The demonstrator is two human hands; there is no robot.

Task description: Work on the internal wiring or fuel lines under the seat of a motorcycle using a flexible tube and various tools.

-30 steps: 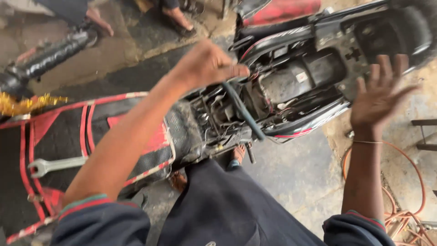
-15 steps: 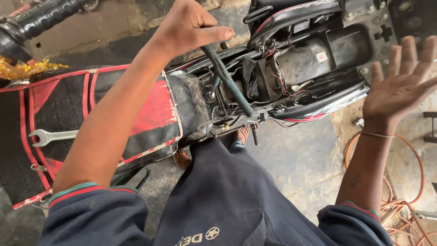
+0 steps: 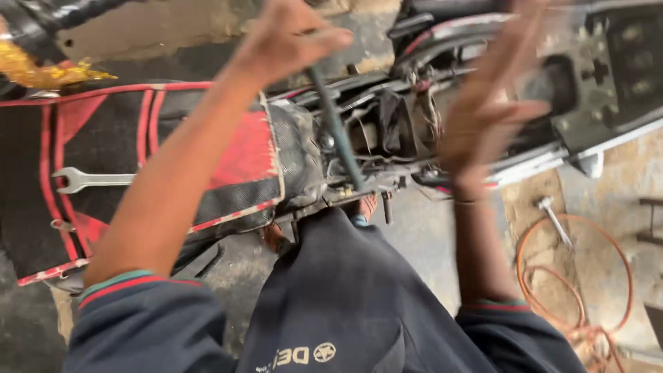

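A stained concrete floor [image 3: 428, 242] lies under a motorcycle with its seat removed, the frame [image 3: 387, 138] exposed. The left hand [image 3: 286, 38], at twelve o'clock, is clenched around the top of a long dark tool [image 3: 338, 135] that slants down toward five o'clock into the frame. The right hand [image 3: 494, 103], at two o'clock, is spread and empty, apparently hovering beside the tool; motion blur hides contact. A spanner [image 3: 86, 179] rests on the red-and-black cover [image 3: 235, 159] at nine o'clock.

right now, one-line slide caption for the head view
Left hand grips a long tool on a stripped motorcycle frame; right hand open above it.
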